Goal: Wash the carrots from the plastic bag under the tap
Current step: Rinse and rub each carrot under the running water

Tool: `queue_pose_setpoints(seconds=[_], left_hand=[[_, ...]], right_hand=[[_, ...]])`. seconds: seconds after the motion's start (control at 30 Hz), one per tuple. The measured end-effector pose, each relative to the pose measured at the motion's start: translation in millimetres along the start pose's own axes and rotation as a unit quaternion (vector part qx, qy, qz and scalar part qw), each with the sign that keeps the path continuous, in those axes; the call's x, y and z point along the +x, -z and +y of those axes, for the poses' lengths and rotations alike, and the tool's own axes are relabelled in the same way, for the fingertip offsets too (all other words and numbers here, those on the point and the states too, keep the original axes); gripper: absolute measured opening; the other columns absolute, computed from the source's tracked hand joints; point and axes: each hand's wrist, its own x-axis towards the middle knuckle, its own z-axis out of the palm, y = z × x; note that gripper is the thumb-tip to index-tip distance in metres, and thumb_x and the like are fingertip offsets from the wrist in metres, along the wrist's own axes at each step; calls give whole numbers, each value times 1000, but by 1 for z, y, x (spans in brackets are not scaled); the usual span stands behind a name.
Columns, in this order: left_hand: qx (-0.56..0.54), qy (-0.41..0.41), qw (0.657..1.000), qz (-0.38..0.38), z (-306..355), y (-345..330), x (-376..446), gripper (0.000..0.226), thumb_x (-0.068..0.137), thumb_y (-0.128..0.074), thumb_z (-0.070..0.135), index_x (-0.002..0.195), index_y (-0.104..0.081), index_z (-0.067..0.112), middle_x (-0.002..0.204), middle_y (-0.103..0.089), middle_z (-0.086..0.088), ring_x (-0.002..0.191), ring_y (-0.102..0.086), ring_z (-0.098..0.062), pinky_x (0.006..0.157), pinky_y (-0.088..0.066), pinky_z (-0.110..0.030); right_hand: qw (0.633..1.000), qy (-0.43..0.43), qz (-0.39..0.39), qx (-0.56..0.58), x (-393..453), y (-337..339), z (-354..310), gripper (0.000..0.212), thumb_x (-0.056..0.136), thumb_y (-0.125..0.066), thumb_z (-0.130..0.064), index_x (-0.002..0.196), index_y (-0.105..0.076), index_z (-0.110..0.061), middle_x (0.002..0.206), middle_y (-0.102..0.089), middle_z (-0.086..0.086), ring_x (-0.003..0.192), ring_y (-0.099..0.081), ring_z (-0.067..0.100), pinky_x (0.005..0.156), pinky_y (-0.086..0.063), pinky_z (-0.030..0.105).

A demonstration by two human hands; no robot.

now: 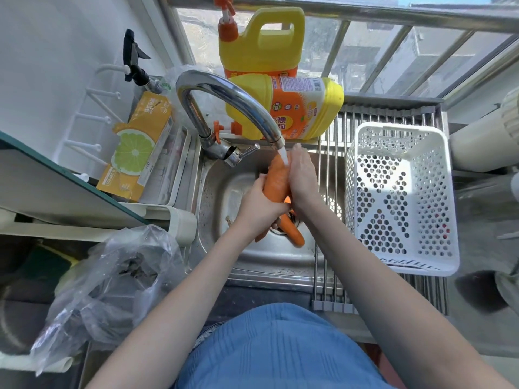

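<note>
Where window bars (379,60) back sink (252,256)

I see polished, mirror-bright metal on the curved tap (224,99) at upper centre, while the steel sink (213,197) below it looks duller, brushed and wet. The carrot (276,179) under the stream has a matt, slightly rough skin. At lower left the plastic bag (112,279) is thin, clear, crinkled film. The white basket (398,197) at right is smooth perforated plastic on metal rods (331,276). The yellow jugs (261,43) are glossy plastic.
</note>
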Motion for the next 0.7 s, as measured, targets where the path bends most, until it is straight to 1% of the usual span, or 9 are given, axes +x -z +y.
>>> queue_pose_setpoints(seconds=[0.07,0.13,0.23,0.3,0.33,0.43,0.53,0.6,0.7], left_hand=[[-122,76,985,-90,2,3,-5,13,82,-64,-2,90,-55,3,68,-58,-12,46,-52,-13,45,-46,-22],[-190,161,953,-172,1,11,-10,6,88,-62,5,86,-57,7,65,-59,-7,47,-51,-11,45,-46,-21],[-281,234,883,-296,-13,32,-8,19,79,-74,26,78,-61,12,58,-53,1,41,-45,-5,39,-41,-17],[-359,232,837,-342,-19,35,-11,27,72,-80,30,67,-61,11,49,-46,4,32,-38,-1,31,-31,-12],[-366,227,839,-333,-19,32,-12,29,77,-77,27,60,-58,13,44,-41,6,29,-33,0,28,-23,-11],[-288,225,900,-239,-17,11,-8,43,91,-54,12,50,-42,17,35,-28,7,26,-20,-2,28,-10,-13],[-202,198,951,-122,-15,2,-1,30,88,-52,4,63,-40,14,38,-28,5,28,-20,-5,30,-14,-13],[-79,158,984,-25,-17,0,3,21,84,-56,4,68,-46,13,45,-37,3,32,-28,-8,34,-20,-16],[74,86,990,80,-20,-6,6,12,84,-60,9,72,-57,13,60,-53,1,50,-45,-13,44,-29,-23]], right_hand=[[985,-106,-28,130,1,-2,-6,37,101,-37,-36,103,-58,-7,86,-68,20,74,-69,33,79,-58,45],[958,-172,-75,218,-1,-6,-10,38,100,-40,-33,114,-57,-3,73,-69,14,59,-66,27,68,-55,38],[921,-208,-75,321,-1,-9,-10,33,101,-38,-32,111,-53,-5,70,-65,12,54,-61,25,63,-54,35],[894,-232,-86,374,6,-8,-11,33,102,-35,-34,103,-52,-6,67,-61,9,51,-58,22,59,-55,32],[889,-238,-100,379,11,-7,-12,39,102,-33,-40,100,-53,-6,66,-60,8,51,-57,21,56,-54,30],[911,-229,-119,323,12,-9,-19,62,97,-32,-61,96,-59,-6,69,-59,8,54,-56,20,55,-49,27],[934,-188,-58,297,13,-14,-19,60,96,-39,-59,93,-63,-4,67,-62,12,51,-57,23,52,-48,27],[941,-179,24,287,15,-16,-15,54,95,-46,-52,99,-65,-1,68,-66,14,48,-60,24,49,-50,27],[958,-158,69,228,13,-23,-11,47,93,-50,-47,101,-65,-3,77,-68,15,50,-62,24,52,-53,29]])
